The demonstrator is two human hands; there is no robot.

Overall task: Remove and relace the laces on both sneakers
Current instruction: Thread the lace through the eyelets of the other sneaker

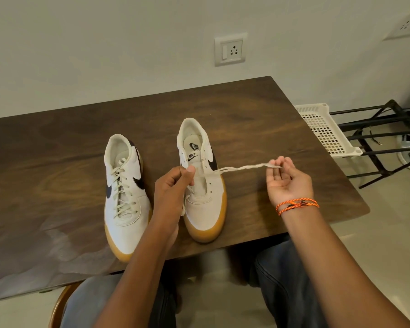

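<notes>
Two white sneakers with gum soles and dark swooshes stand side by side on the wooden table [57, 150], toes toward me. The left sneaker [124, 192] is fully laced. The right sneaker [202, 185] has most eyelets bare. A cream lace [244, 167] runs taut from its right eyelet row out to the right. My right hand [286, 183], palm up, pinches the lace's far end between fingertips and thumb. My left hand [173, 188] grips the sneaker's left eyelet edge, pinching lace there; a short lace tail hangs below that hand.
A white perforated plastic basket [324, 131] sits just off the table's right edge, on a black metal rack [383, 138]. A shoe lies on the floor beyond the rack. Wall sockets are on the wall behind. My knees are under the table's near edge.
</notes>
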